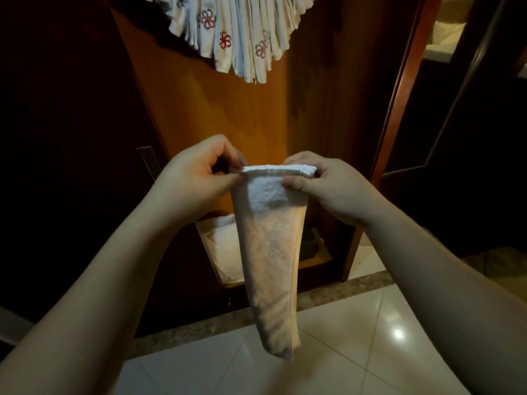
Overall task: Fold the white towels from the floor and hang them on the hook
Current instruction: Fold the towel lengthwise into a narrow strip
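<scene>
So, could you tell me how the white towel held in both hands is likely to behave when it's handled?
Probably floppy: the white towel hangs straight down from its top edge, pinched by the left hand and the right hand. It looks light, since fingertip pinches carry it. Its fluffy surface likely resists slipping.

Left hand (194,172) and right hand (325,183) pinched the top corners of a folded white towel (271,252), which hung down narrow over the tiled floor (356,337). Bunch of hung towels (236,32) above, against wooden panel (205,109).
</scene>
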Tool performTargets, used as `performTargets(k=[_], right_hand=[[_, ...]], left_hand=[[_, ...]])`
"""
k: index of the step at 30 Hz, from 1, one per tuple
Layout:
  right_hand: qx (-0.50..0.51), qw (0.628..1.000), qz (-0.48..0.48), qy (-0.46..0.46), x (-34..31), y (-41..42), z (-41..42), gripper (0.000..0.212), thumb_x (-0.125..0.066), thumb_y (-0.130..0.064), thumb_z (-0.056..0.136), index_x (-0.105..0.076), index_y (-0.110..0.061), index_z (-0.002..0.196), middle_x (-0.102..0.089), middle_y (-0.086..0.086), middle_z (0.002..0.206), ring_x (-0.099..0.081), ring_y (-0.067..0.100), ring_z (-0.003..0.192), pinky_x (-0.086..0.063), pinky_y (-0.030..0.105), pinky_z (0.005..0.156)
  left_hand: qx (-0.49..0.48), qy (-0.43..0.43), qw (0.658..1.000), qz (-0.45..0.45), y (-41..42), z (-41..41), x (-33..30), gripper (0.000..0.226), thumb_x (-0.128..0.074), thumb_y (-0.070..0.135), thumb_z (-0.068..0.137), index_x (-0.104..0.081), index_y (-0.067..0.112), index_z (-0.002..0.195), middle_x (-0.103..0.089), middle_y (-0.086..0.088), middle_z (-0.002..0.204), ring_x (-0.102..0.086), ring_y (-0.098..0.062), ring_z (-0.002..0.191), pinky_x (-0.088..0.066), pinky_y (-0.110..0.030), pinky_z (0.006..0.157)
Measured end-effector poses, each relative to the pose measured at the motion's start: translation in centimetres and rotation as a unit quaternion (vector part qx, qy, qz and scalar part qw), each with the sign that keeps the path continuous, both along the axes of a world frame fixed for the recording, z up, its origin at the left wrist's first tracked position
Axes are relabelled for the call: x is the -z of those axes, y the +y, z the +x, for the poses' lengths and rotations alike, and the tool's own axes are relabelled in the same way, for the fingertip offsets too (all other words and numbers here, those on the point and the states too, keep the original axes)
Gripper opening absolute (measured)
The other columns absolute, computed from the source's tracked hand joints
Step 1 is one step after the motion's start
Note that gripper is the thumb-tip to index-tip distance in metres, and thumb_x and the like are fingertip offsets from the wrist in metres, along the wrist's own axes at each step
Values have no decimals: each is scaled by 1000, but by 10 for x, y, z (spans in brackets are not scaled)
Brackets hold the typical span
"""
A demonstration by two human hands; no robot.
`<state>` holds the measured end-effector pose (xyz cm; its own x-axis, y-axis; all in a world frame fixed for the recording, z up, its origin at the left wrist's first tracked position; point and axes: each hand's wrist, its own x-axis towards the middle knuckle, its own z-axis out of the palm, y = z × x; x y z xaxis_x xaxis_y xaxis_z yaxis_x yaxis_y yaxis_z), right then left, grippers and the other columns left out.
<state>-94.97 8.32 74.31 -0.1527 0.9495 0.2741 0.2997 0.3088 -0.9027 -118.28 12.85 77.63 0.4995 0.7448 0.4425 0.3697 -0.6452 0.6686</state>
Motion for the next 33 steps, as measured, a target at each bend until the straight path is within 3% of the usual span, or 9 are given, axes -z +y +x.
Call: performTargets(k=[3, 7, 11, 16, 22, 25, 27, 30, 33], right_hand=[[7, 997, 4, 82, -8, 5, -4, 24, -75, -53, 73, -79, -36, 90, -76, -4, 98, -73, 16, 95, -58, 32, 84], [19, 991, 23, 128, -22, 17, -9, 12, -75, -36, 84, -80, -31, 93, -78, 1, 100, -74, 19, 95, -59, 29, 80], [19, 987, 12, 157, -39, 30, -8, 21, -74, -34, 86, -78, -21, 102, -76, 11, 104, -73, 31, 99, -60, 46, 88], [-34, 976, -37, 214, -55, 48, 13, 39, -71, -47, 87, -73, -18, 113, -74, 12, 116, -70, 29, 109, -59, 35, 83], [-46, 901, -171, 396, -19, 75, 48, 71, -50, -70, 90, -58, -18, 138, -66, 14, 131, -64, 32, 121, -51, 50, 102], [-41, 889, -298, 346, 42, 71, 36, 56, -85, -57, 63, -79, -12, 95, -75, 11, 93, -75, 25, 84, -59, 37, 75], [-38, 882, -368, 291, 73, 63, 21, 45, -85, -53, 55, -82, -12, 72, -73, 11, 89, -75, 23, 74, -58, 36, 69], [-59, 849, -409, 329, 95, 58, 9, 53, -91, -52, 51, -82, -9, 80, -76, 16, 92, -76, 28, 79, -60, 37, 69], [-147, 858, -352, 345, 88, 56, 1, 60, -85, -54, 73, -75, -11, 115, -70, 16, 121, -67, 29, 112, -54, 44, 94]], left_hand=[[19, -107, 994, -30, 1, 2, -1, 28, -70, 12, 83, -60, 37, 89, -69, 15, 96, -67, -8, 89, -60, -29, 74], [76, -258, 950, -158, 18, 9, 4, 45, -69, 10, 78, -56, 28, 118, -69, 11, 102, -69, -10, 91, -57, -25, 71], [126, -162, 920, -335, 28, 16, 32, 67, -85, 51, 65, -67, 21, 122, -71, -7, 124, -67, -28, 116, -54, -44, 97], [138, -155, 916, -343, 33, 29, 42, 18, -76, 42, 78, -76, 26, 70, -68, 6, 69, -66, -10, 64, -52, -24, 62], [133, -235, 885, -378, 32, 54, 2, 30, -76, 28, 81, -78, 9, 105, -72, -16, 116, -66, -41, 113, -50, -54, 102], [133, -253, 874, -394, 31, 61, -17, 35, -67, 22, 91, -63, 6, 121, -74, -11, 112, -68, -37, 112, -57, -49, 93], [116, -255, 875, -395, 31, 64, -30, 34, -66, 19, 92, -60, 6, 122, -76, -10, 107, -71, -32, 106, -61, -45, 84], [44, -245, 896, -366, 37, 65, -44, 27, -69, 19, 90, -66, 6, 114, -77, -11, 102, -74, -31, 98, -61, -47, 85], [-34, -239, 911, -334, 52, 63, -54, 25, -73, 21, 88, -69, 9, 109, -78, -8, 93, -76, -26, 86, -62, -40, 73]])
